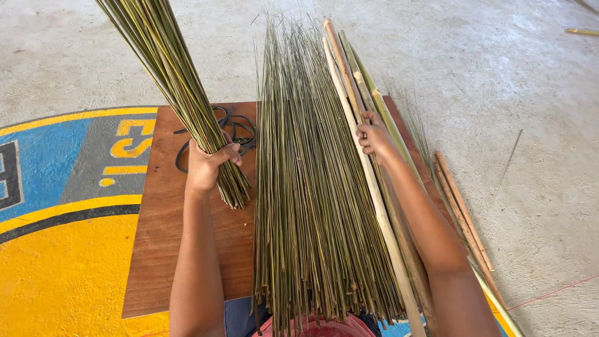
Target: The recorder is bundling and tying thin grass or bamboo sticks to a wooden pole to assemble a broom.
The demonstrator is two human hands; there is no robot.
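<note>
My left hand (206,165) grips a thick bundle of thin green-yellow palm sticks (168,75), held upright with its cut ends just above the brown wooden board (156,249). A much bigger sheaf of the same sticks (306,187) lies lengthwise over the board's middle, its butts near me. My right hand (373,136) rests with fingers curled on one of the thicker pale bamboo poles (349,87) lying along the sheaf's right side.
Black cord or rubber loops (234,128) lie on the board behind the held bundle. Two short wooden sticks (462,212) lie on the concrete floor at right. A painted blue and yellow floor marking (56,249) is at left. A pink rim (331,329) shows at bottom.
</note>
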